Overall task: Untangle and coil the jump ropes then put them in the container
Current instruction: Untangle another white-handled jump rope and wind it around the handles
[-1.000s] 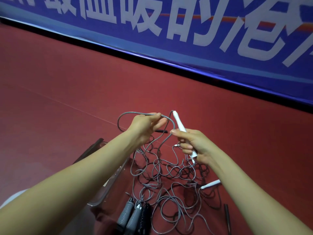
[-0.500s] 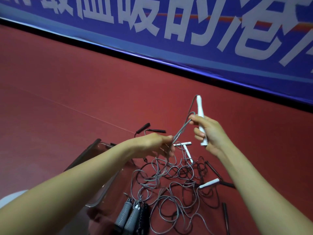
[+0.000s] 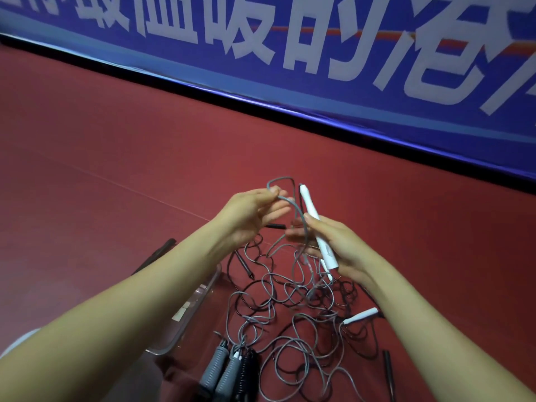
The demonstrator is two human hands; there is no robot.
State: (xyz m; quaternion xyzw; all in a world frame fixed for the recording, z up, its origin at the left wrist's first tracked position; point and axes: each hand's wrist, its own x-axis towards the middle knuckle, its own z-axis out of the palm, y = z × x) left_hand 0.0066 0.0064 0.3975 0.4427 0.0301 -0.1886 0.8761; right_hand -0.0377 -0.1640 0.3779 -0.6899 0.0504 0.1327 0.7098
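Note:
A tangle of grey and black jump ropes (image 3: pixel 293 303) lies on the red floor between my forearms. My right hand (image 3: pixel 333 245) grips a white handle (image 3: pixel 314 224) that points up and away, with grey cord running beside it. My left hand (image 3: pixel 252 213) pinches a loop of the grey rope (image 3: pixel 282 184) just left of that handle, raised above the pile. A clear plastic container (image 3: pixel 197 303) sits at lower left, partly hidden by my left forearm. Another white handle (image 3: pixel 361 315) lies at the pile's right.
Two grey ribbed handles (image 3: pixel 223 369) and a black one (image 3: pixel 246 372) lie at the bottom centre. Thin black handles (image 3: pixel 387 369) are scattered around the pile. A blue banner with white characters (image 3: pixel 290 53) runs along the back, with red floor in front of it.
My left hand rose from the pile, lifting a grey loop beside the white handle. My right hand came down and nearer with the handle, closing the gap between the hands.

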